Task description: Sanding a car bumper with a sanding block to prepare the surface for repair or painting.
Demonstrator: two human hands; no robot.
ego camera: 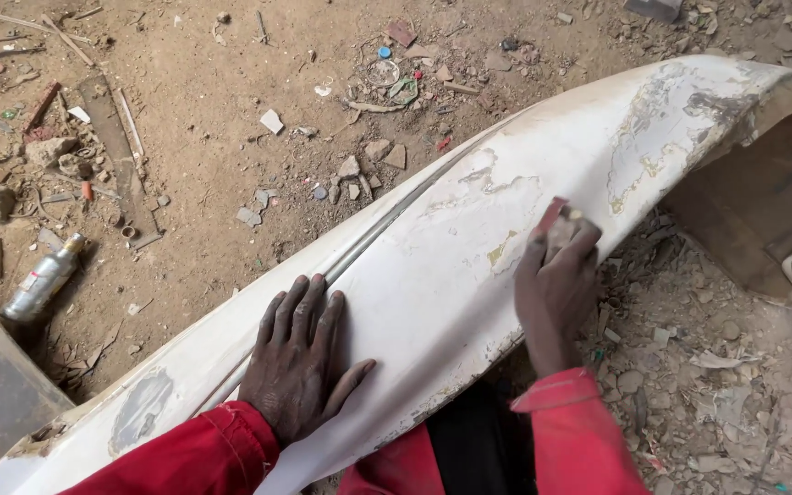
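Here, bottle (41, 278) beside bumper (433, 266)

The person wears a bright red garment with long sleeves. The left sleeve (190, 458) at 7 o'clock has soft folds. The right sleeve (584, 431) at 5 o'clock shows a turned cuff. Both hands are bare, without gloves.

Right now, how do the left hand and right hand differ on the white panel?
The left hand lies flat and open, palm down on the white panel, holding nothing; the right hand is curled in a grip on a small sanding pad. The left hand sits by the panel's groove, nearer the body; the right hand sits farther along, by the chipped paint patches. Both touch the panel and wear red sleeves.
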